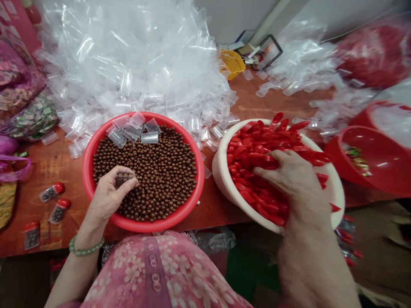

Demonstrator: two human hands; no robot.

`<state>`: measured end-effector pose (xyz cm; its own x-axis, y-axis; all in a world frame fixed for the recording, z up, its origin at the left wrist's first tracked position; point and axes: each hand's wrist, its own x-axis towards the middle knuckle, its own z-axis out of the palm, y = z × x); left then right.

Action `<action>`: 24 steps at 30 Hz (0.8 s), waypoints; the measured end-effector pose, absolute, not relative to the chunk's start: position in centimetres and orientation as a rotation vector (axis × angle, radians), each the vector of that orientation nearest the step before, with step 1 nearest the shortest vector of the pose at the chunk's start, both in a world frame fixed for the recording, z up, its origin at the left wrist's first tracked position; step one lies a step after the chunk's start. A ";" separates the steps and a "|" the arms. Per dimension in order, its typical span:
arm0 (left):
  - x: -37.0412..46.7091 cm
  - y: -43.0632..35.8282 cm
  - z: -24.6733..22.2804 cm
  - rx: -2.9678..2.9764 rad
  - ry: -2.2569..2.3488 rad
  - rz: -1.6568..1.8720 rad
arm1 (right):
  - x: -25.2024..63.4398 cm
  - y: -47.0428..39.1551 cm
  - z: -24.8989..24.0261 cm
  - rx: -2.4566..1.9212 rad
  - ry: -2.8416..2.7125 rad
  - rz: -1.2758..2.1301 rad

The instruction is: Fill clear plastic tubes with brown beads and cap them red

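My left hand (111, 194) is closed on a small clear plastic tube (123, 177), held between thumb and fingers over the left side of a red basin (201, 175). Shiny brown balls (160, 171) fill that basin, and several clear tubes (149, 137) lie on top of them at the far side. To the right, my right hand (285, 171) reaches into a cream tub (221, 179) heaped with red plastic caps (247, 149). Its thumb and forefinger are apart among the caps; the other fingers are mostly hidden.
A large heap of clear tubes (135, 55) covers the back of the table. Filled tubes with red caps (58, 210) lie at the left. Red bowls (379, 158) stand at the right, a yellow basket (233, 64) behind. The table's front edge runs close to my body.
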<state>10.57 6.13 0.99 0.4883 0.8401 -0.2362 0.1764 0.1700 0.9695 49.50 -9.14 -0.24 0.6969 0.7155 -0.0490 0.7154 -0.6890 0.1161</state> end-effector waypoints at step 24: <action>23.0 11.7 1.1 1.774 0.383 0.454 | 49.4 -8.7 3.4 3.306 1.163 -0.204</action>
<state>23.03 11.65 1.13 0.8694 0.4833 0.1026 0.0193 -0.2408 0.9704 49.38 -8.68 3.41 0.7813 0.6240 0.0139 0.5821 -0.7205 -0.3769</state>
